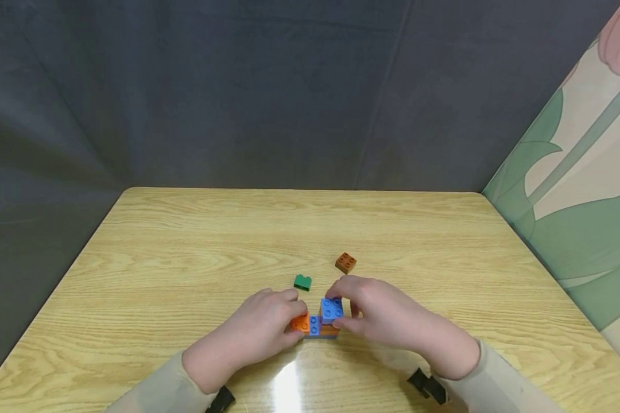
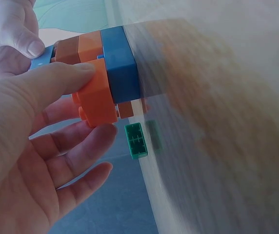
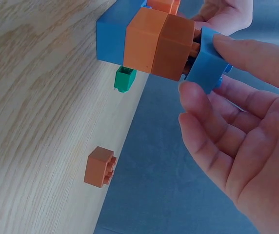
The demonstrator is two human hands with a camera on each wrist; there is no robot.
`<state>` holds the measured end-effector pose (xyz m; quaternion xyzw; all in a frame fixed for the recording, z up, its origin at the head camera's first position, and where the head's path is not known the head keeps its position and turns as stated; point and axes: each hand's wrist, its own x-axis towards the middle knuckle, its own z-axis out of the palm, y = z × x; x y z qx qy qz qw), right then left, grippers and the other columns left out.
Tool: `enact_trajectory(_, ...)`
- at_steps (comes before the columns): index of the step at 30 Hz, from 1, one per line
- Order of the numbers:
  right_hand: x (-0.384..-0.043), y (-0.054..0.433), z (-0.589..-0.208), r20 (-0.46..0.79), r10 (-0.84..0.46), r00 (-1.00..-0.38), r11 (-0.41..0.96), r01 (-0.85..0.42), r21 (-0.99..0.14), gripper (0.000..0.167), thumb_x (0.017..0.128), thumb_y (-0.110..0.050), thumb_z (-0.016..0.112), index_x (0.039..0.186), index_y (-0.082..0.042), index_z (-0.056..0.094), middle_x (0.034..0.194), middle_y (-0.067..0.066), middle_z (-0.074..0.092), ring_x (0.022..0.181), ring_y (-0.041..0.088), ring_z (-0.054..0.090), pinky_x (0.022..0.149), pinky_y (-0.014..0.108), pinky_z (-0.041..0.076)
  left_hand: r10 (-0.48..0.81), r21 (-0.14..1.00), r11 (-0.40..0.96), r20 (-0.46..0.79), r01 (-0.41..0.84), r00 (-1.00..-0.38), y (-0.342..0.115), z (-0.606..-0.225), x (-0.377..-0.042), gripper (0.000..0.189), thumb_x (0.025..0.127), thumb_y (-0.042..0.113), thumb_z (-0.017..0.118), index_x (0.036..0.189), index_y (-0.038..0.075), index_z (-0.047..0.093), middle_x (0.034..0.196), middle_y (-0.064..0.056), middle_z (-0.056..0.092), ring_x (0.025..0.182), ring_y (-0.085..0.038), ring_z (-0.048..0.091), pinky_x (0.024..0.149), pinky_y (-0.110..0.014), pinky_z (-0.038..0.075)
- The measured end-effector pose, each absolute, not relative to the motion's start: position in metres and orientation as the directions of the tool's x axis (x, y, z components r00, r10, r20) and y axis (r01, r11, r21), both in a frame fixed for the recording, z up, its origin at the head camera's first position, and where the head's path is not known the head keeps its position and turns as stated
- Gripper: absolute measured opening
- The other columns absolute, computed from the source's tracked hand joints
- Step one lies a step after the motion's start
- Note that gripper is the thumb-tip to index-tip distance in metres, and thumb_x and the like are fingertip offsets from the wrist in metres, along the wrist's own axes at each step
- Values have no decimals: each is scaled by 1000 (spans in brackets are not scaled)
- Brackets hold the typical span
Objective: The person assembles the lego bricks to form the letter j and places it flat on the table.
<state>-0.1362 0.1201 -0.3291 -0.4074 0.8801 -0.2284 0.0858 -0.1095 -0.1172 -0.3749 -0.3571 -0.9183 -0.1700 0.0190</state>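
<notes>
At the front middle of the table a long blue toy brick (image 2: 121,66) forms the base of a small build. My left hand (image 1: 266,324) pinches an orange brick (image 2: 99,92) fixed on its left end, thumb on one side and fingers on the other. On the right end are stacked an orange brick (image 3: 142,41) and a brown brick (image 3: 173,46). Above them my right hand (image 1: 387,312) grips a small blue brick (image 3: 207,61) between thumb and fingers. In the right wrist view it sits slightly tilted, with the brown brick's studs showing in a gap.
A green brick (image 1: 302,282) lies on its side just beyond the build. Further back and to the right is a loose brown brick (image 1: 345,263), studs up. The wooden table (image 1: 212,229) ends at a dark curtain (image 1: 268,103), with a patterned cloth (image 1: 589,229) along the right.
</notes>
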Motion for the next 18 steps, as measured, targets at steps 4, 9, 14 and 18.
enact_trajectory(4, -135, 120, -329, 36, -756, -653, 563, -678, -472, 28, 84, -13, 79, 109, -12, 67, 98, -10, 62, 70, 9, 55, 61, 22, 47, 649, 300, 687, 157, 662, -745, -117, -375, -110, 16, 83, 26, 79, 89, 17, 67, 81, 11, 51, 65, -4, 43, 59, -25, 36)
enact_trajectory(9, -135, 121, -329, 40, -757, -652, 561, -680, -471, 27, 85, -12, 79, 108, -12, 67, 98, -10, 61, 70, 9, 55, 61, 22, 47, 650, 302, 684, 159, 664, -743, -117, -375, -109, 16, 83, 25, 79, 88, 17, 67, 81, 11, 51, 64, -4, 43, 59, -25, 36)
enact_trajectory(14, -135, 121, -329, 38, -756, -654, 567, -682, -462, 27, 84, -13, 79, 108, -12, 68, 97, -10, 61, 69, 9, 55, 61, 22, 47, 651, 306, 682, 158, 664, -742, -117, -375, -110, 16, 83, 25, 79, 88, 17, 67, 81, 11, 51, 65, -4, 43, 59, -25, 36)
enact_trajectory(18, -135, 120, -329, 38, -756, -653, 569, -685, -456, 27, 84, -14, 80, 108, -13, 67, 97, -10, 61, 69, 9, 55, 60, 22, 46, 651, 306, 683, 155, 663, -743, -117, -374, -110, 16, 83, 25, 79, 88, 17, 67, 81, 11, 51, 65, -4, 43, 59, -25, 36)
